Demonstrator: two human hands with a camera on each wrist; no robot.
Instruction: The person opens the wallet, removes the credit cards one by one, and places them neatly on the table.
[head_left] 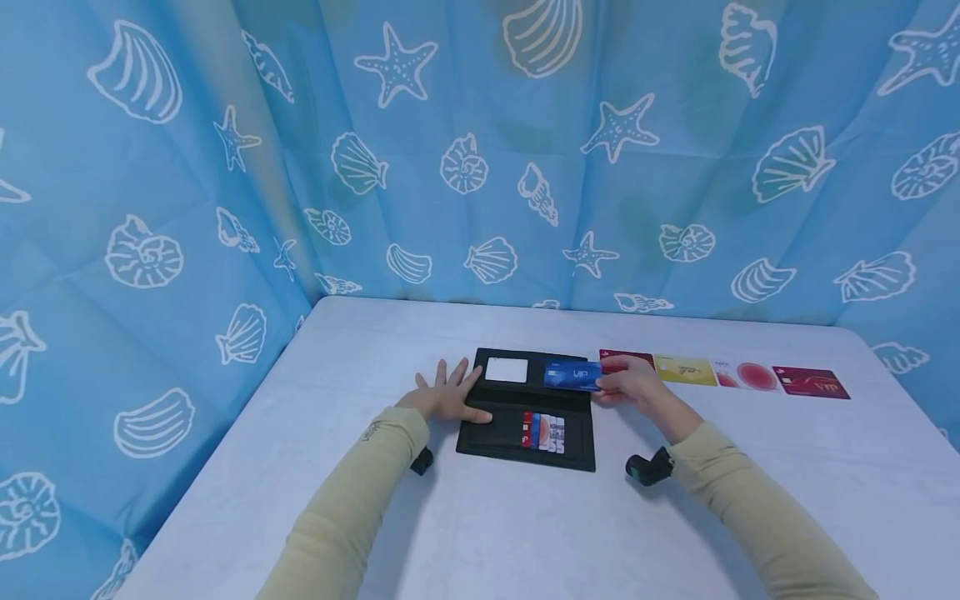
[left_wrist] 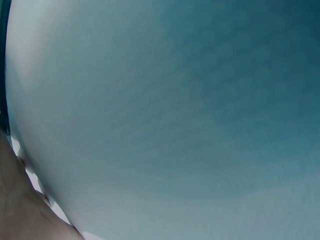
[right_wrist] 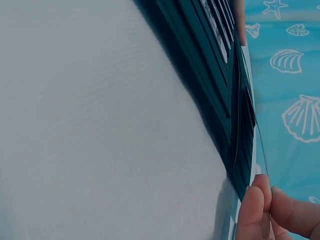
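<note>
A black card wallet [head_left: 495, 433] lies unfolded on the table. Several cards [head_left: 543, 432] fill slots in its near half, and a white panel [head_left: 507, 370] shows in its far half. My left hand [head_left: 446, 400] rests spread on the wallet's left side, fingers straight. Between thumb and fingers, my right hand [head_left: 626, 382] pinches the right end of a blue VIP card [head_left: 570, 375], which lies over the far half's right part. Seen edge-on in the right wrist view, the card is a thin line by the fingertips [right_wrist: 250, 202]. Only part of the left hand [left_wrist: 25, 200] shows in its wrist view.
To the right of the wallet runs a row of cards: a dark red one [head_left: 611, 356] partly behind my right hand, a yellow one [head_left: 686, 370], a white-and-pink one [head_left: 744, 375] and a red VIP card [head_left: 812, 382]. A blue shell-patterned curtain [head_left: 465, 225] hangs behind the white table [head_left: 525, 533].
</note>
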